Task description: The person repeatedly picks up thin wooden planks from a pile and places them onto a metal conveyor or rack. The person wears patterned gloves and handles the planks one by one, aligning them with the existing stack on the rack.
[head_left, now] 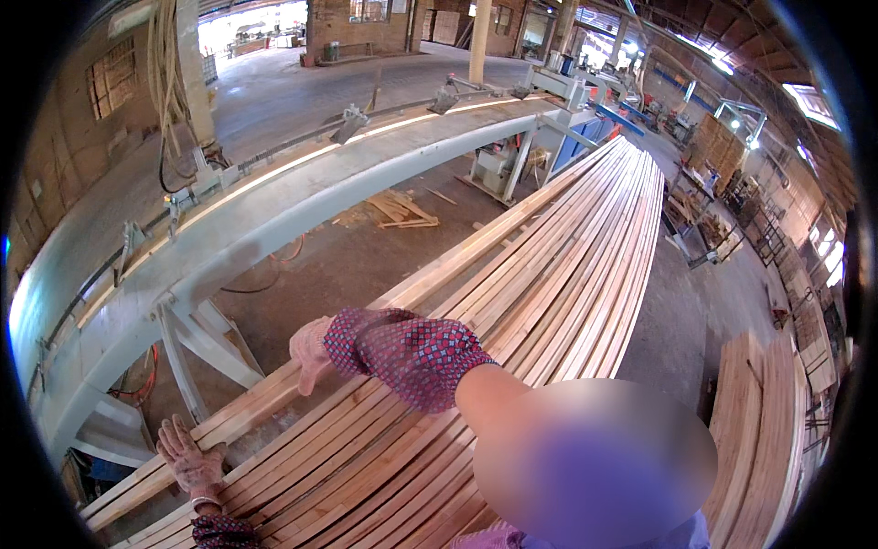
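My left hand (pixel 190 457), in a pale work glove, lies with its fingers spread across a pair of long wooden strips (pixel 247 409) at the left. Farther along the same strips is my right hand (pixel 312 351), also gloved. Its fingers go over the far side and its thumb hangs on the near side, closed about the wood. A patterned sleeve (pixel 402 357) covers much of my right forearm. Beside these strips, a broad layer of long, narrow wooden strips (pixel 540 311) runs away to the far right. A gap separates the pair from the layer.
A long grey machine beam (pixel 302 197) with metal clamps (pixel 351 123) stretches along the left, a strip lying on it. Wood offcuts (pixel 402 210) lie on the floor beyond. Stacked boards (pixel 754 421) stand at the right. A blurred patch hides the lower right.
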Demonstrator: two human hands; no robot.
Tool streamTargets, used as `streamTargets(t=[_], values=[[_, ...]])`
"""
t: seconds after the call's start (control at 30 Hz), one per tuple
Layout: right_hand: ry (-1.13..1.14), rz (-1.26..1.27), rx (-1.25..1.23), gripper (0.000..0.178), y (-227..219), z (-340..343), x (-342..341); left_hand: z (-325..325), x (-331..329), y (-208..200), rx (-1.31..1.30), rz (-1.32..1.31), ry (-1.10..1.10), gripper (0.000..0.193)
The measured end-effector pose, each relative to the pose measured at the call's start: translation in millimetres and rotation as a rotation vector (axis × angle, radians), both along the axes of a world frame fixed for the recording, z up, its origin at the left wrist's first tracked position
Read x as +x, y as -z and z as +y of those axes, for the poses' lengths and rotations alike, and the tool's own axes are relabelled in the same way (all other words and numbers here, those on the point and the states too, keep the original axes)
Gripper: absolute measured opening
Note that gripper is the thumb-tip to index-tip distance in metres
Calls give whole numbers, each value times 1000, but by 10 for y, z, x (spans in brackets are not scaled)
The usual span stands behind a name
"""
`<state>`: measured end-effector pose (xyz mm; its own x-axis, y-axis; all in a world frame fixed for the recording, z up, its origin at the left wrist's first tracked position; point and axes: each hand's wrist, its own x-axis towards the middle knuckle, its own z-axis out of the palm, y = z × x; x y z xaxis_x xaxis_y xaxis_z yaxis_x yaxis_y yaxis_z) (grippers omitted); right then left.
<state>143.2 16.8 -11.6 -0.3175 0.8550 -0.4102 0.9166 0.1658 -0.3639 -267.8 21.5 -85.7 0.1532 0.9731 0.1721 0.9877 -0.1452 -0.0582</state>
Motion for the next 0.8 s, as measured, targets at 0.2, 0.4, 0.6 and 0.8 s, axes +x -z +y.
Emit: streamTargets(t=[0.2, 0.4, 0.6, 0.8], values=[[-13, -97, -76, 70, -47, -21, 26, -38, 19, -12, 46, -28, 31, 115], [-50, -253, -15, 64, 52, -90, -69, -96, 171, -317, -137, -51, 40, 79], [-64, -230, -41, 56, 75, -127, -163, 105, -165, -85, -163, 103, 137, 65], [-66, -18, -44, 51, -38, -305, 21, 60, -186, -252, -234, 9, 256, 67]])
